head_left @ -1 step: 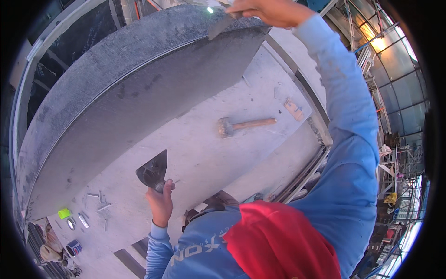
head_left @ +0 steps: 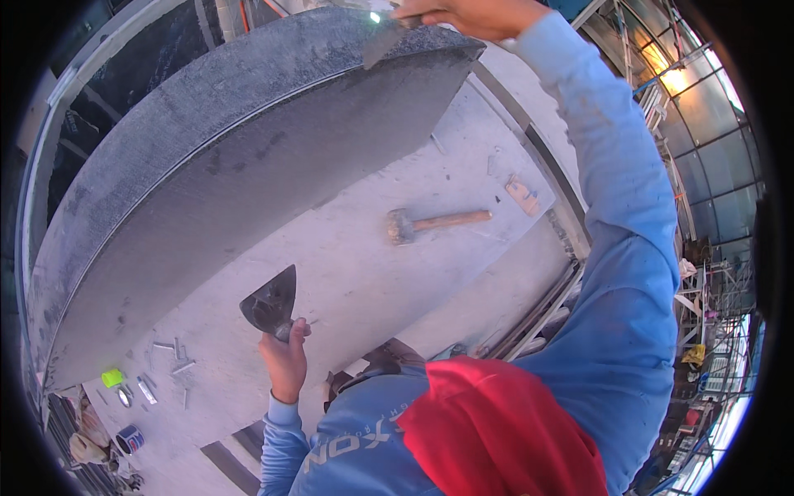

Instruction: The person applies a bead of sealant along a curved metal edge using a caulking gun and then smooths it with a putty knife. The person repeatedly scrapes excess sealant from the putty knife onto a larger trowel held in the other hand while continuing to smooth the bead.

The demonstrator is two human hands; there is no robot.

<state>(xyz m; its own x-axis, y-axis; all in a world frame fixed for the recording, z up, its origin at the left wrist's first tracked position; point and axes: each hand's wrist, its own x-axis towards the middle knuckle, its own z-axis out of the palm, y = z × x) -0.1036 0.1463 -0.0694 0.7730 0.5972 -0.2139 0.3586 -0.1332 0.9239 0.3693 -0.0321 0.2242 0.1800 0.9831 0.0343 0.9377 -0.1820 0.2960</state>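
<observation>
We've got our right hand [head_left: 473, 15] closed round a trowel [head_left: 382, 47] at the curved rim [head_left: 207, 93], left hand [head_left: 285, 364] gripping a scraper [head_left: 273, 302]. Looks like edge work; next stroke probably wants a steady blade.

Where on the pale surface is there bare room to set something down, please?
The pale surface is bare between the mallet and the scraper in the left hand, and between the mallet and the foot of the curved grey panel. It is crowded toward the lower left, with small metal pieces, a bright green thing and a can.
</observation>
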